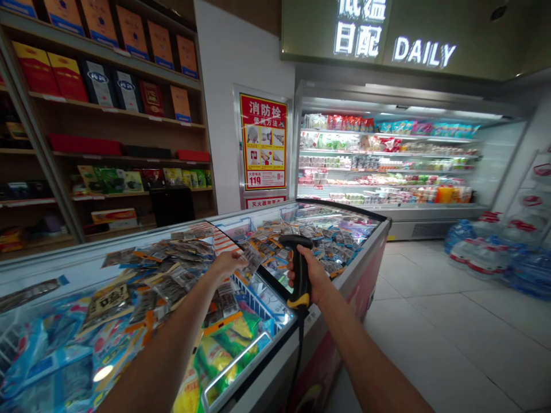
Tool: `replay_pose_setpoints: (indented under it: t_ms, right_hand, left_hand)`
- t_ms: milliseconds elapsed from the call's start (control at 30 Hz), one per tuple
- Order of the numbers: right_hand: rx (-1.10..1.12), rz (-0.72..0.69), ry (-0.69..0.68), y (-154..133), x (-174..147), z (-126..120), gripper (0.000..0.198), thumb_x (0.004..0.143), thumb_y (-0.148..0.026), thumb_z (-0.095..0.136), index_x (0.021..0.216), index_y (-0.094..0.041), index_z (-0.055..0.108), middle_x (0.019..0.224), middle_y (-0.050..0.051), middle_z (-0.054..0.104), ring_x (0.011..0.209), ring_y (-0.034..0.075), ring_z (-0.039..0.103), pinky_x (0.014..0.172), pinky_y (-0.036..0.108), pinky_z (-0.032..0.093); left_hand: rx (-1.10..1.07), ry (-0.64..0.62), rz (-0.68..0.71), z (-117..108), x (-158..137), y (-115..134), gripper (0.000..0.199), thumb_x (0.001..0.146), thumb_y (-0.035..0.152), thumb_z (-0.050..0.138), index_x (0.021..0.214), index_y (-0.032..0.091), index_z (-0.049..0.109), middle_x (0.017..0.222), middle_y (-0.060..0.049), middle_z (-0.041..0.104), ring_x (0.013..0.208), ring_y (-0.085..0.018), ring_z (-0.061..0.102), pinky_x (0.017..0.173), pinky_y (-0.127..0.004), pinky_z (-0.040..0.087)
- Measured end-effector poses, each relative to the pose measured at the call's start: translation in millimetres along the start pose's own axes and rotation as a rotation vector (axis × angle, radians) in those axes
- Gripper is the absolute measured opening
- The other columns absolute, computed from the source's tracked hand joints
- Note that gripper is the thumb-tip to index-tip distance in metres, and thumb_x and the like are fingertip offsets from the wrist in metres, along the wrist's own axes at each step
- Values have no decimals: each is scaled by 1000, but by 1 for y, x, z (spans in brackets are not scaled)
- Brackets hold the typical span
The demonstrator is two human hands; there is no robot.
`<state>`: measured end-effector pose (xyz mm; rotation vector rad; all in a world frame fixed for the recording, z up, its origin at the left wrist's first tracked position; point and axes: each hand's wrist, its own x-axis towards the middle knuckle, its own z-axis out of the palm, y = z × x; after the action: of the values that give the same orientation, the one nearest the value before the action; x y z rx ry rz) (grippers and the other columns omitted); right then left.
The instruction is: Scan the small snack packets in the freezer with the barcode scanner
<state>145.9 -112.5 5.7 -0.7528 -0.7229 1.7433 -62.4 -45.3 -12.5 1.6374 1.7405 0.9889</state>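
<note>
- Nearest to the viewer, a metal handle (pixel 236 367) and green-yellow bags (pixel 215 353) show at the front of the chest freezer (pixel 373 261); the bags seem to be kept there for the cold.
- From the scanner (pixel 301 272) 1 black cable (pixel 301 338) hangs down in front of the freezer, apparently to leave the upper side free.
- The right hand (pixel 317 278) has its fingers wrapped around the scanner's grip. The scanner is upright, probably because this grip suits pointing its head; whether a finger presses the trigger, I cannot tell.
- The left hand (pixel 229 264) has its fingertips pinched on 1 small packet (pixel 251 258), above the freezer and just beside the scanner's head. It is held by the edge, maybe so its face stays uncovered.
- Similar packets lie in 2 loose heaps, the left heap (pixel 172 258) and the right heap (pixel 333 241), seemingly using the freezer top as a table.
- Farther, a red poster (pixel 263 140) hangs on the wall, and a lit refrigerated case (pixel 387 213) displays its goods in rows, likely for easy viewing.
</note>
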Motion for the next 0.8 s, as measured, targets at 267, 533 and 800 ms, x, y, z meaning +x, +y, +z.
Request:
replay_pose_setpoints:
  t_ms: [267, 533, 800]
  right_hand:
    - [4, 28, -106, -6, -6, 17, 28, 70, -44, 47, 71, -16, 49, 47, -4, 47, 35, 8, 43, 34, 20, 35]
    - [21, 65, -163, -7, -9, 17, 27, 71, -43, 45, 72, -16, 49, 47, -4, 47, 35, 8, 43, 34, 20, 35]
    - [30, 29, -157, -13, -9, 14, 29, 70, -44, 46, 75, -16, 50, 48, -4, 47, 35, 8, 43, 35, 21, 34]
  left_hand:
    - [-517, 93, -104, 21, 7, 18, 13, 58, 20, 56, 70, 15, 53, 57, 2, 55, 49, -11, 54, 47, -22, 40]
    - [-506, 107, -18, 30, 14, 10, 16, 55, 21, 58, 69, 13, 56, 53, 1, 55, 46, -12, 52, 43, -21, 39]
    - [-374, 134, -106, 36, 15, 18, 15, 59, 19, 55, 73, 16, 60, 57, 1, 58, 56, -14, 56, 47, -21, 41]
